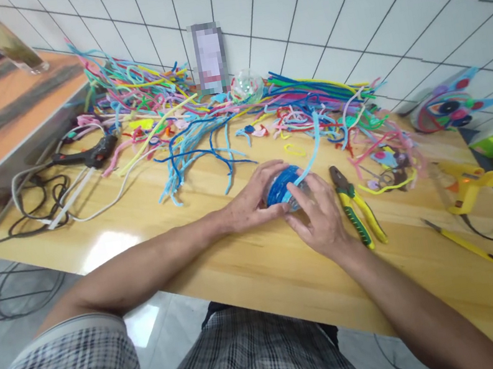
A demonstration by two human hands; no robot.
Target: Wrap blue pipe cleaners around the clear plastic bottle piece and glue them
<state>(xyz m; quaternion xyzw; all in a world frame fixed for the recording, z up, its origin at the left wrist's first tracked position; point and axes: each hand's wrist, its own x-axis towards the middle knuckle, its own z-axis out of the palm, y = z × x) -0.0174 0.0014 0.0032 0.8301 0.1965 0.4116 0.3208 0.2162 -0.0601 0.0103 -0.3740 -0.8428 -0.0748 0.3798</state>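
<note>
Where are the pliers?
In the head view, the pliers lie on the table, right of centre, close beside the right hand, with the yellow glue gun farther right.

Left hand point(249, 201): cupped around one side of a round, blue-wound ball point(279, 186).
Right hand point(323, 222): on the ball's other side, touching a light blue strip point(316, 138), one end sticking up.
Pliers point(346, 190): on the wooden surface point(250, 265), just beside the right hand.
Glue gun point(468, 191): yellow, far right, near a pointed yellow tool point(464, 240).
Pipe cleaners point(140, 86): many colours, heaped along the tiled wall point(315, 3).
</note>
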